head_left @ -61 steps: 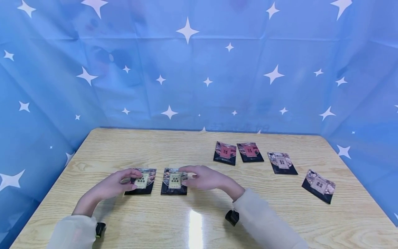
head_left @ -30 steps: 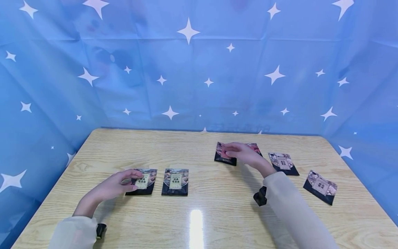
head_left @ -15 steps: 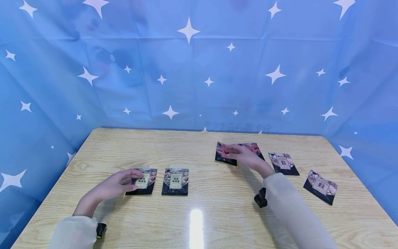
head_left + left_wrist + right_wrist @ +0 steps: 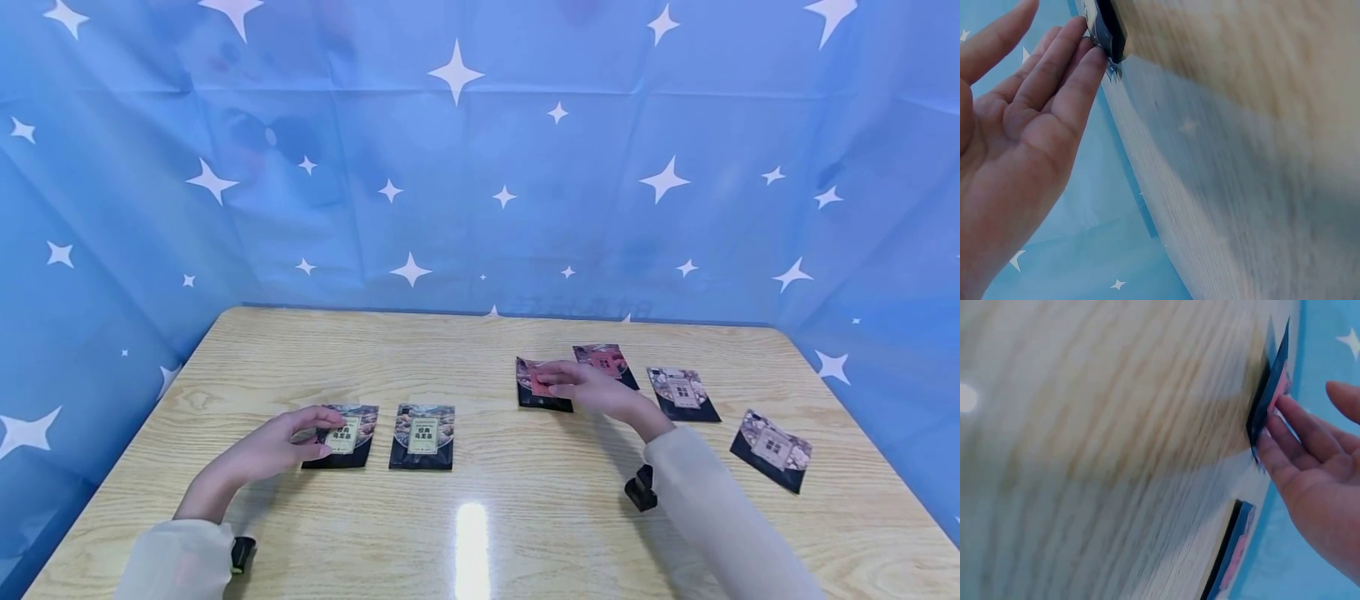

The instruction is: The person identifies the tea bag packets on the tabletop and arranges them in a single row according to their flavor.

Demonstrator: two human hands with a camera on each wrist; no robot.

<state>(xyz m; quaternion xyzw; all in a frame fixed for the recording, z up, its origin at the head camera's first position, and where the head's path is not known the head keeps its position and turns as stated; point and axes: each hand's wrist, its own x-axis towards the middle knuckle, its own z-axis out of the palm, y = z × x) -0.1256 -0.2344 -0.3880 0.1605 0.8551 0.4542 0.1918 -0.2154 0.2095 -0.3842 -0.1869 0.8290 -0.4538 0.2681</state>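
Observation:
In the head view, my left hand (image 4: 273, 450) rests its fingertips on a tea sachet with a pale green label (image 4: 363, 432). Its thumb stands off to the side; the left wrist view shows these fingers nearly straight against the dark sachet (image 4: 1109, 31). A matching green-label sachet (image 4: 422, 437) lies just right of it. Farther back, my right hand (image 4: 596, 390) touches a red-label tea sachet (image 4: 542, 399) with its fingertips. In the right wrist view the fingers press on the pink label, thumb apart, and the sachet (image 4: 1269, 394) has an end lifted off the table.
Another red-label sachet (image 4: 606, 363) lies behind my right hand. Two sachets with pale pink labels, one nearer the middle (image 4: 683, 393) and one farther right (image 4: 772, 450), lie on the wooden table (image 4: 300, 350). A blue star-printed cloth (image 4: 480, 233) hangs around the table.
My right hand has left the second green-label sachet, reached the left red-label sachet, and slid it a little toward me. My left hand stays in place.

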